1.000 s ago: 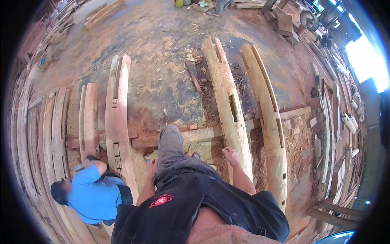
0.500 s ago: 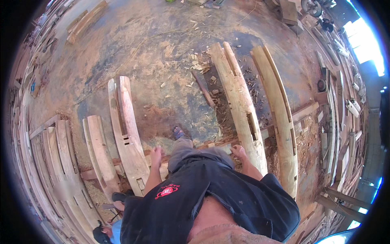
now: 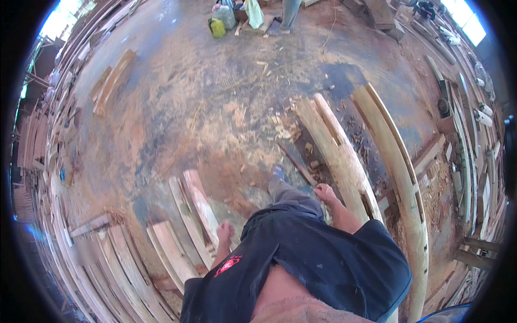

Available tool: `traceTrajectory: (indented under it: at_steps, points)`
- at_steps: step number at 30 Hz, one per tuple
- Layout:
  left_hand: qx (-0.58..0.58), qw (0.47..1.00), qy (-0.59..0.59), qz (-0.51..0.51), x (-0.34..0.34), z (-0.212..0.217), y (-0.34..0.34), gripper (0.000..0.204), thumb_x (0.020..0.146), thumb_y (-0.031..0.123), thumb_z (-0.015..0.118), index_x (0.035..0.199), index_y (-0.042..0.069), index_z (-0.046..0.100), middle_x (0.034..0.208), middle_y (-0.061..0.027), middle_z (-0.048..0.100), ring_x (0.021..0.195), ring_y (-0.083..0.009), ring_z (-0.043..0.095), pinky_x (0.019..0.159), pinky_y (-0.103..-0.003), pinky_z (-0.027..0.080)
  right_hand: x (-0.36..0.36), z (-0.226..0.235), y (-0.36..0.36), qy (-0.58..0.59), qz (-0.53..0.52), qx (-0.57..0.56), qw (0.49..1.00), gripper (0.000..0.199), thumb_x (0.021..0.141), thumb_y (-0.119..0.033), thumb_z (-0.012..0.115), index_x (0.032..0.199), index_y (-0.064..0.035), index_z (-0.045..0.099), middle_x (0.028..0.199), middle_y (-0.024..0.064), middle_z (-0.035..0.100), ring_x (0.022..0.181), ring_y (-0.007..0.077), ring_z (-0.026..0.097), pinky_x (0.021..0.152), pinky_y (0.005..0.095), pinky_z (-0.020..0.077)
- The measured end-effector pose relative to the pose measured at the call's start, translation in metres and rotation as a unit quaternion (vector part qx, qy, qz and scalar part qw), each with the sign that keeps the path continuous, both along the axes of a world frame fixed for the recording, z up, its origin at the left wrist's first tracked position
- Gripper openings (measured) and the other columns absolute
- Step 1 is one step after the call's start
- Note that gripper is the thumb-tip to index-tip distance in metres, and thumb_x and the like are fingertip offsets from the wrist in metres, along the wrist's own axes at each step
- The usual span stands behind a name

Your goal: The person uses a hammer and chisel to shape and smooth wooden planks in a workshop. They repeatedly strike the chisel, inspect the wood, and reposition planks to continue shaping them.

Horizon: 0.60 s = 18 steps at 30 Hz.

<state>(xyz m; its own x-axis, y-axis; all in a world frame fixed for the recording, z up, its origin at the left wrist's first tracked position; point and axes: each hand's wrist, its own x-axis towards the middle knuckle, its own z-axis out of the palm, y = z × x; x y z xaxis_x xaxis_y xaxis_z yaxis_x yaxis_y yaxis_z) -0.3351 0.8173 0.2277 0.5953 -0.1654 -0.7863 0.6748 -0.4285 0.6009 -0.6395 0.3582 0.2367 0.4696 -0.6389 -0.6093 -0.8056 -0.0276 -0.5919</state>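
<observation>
Loosely curled beside the slotted timbers, my left hand (image 3: 225, 232) hangs at my side with nothing seen in it. My right hand (image 3: 325, 194) is closed, with the fingertips drawn together. Whatever it may hold is too small to make out. To the right of that hand lies a long, rounded timber (image 3: 347, 156) with a slot at its far end and a mortise nearer me. Just left of my left hand is a pair of pale beam ends (image 3: 200, 200) with a gap between them. Neither hand plainly touches the wood.
Another curved, grooved timber (image 3: 396, 145) lies further right. A dark stick (image 3: 297, 164) and wood chips (image 3: 285, 129) litter the floor ahead. More beams (image 3: 126, 264) are ranked at the left. Bags (image 3: 223, 19) and a person's leg (image 3: 291, 15) appear at the far end.
My view has lifted and the timbers sit lower in it. I have stepped forward between them; bags and a person's leg have come into view at the far end.
</observation>
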Motion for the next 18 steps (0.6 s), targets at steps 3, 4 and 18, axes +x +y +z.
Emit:
traceTrajectory:
  at_steps: [3, 4, 18]
  points:
    - [0.196, 0.927, -0.117, -0.297, 0.012, 0.006, -0.031, 0.036, 0.099, 0.034, 0.059, 0.110, 0.001, 0.069, 0.088, -0.0170, 0.071, 0.077, -0.0292, 0.069, 0.075, -0.049, 0.058, 0.053, -0.001, -0.055, 0.054, -0.042, 0.067, 0.995, 0.031, 0.090, -0.027, 0.070, 0.105, 0.0005, 0.074, 0.080, 0.0126, 0.074, 0.068, 0.0220, 0.073, 0.063, 0.0361, 0.0586]
    - [0.173, 0.919, -0.168, -0.311, 0.024, 0.008, -0.050, 0.035, 0.099, 0.034, 0.060, 0.110, 0.001, 0.069, 0.089, -0.0160, 0.071, 0.077, -0.0281, 0.069, 0.075, -0.047, 0.058, 0.079, -0.001, -0.084, 0.025, 0.003, -0.001, 1.000, 0.031, 0.090, -0.027, 0.070, 0.105, 0.0003, 0.074, 0.080, 0.0125, 0.074, 0.069, 0.0219, 0.074, 0.063, 0.0362, 0.0586]
    - [-0.056, 0.996, -0.054, -0.035, 0.371, 0.029, -0.412, 0.031, 0.103, 0.036, 0.066, 0.111, 0.006, 0.066, 0.088, -0.0024, 0.068, 0.073, -0.0101, 0.064, 0.062, -0.027, 0.053, 0.355, -0.009, -0.290, -0.048, -0.039, -0.088, 0.994, 0.035, 0.093, -0.029, 0.068, 0.112, 0.0010, 0.073, 0.082, 0.0127, 0.074, 0.067, 0.0183, 0.073, 0.057, 0.0347, 0.0572]
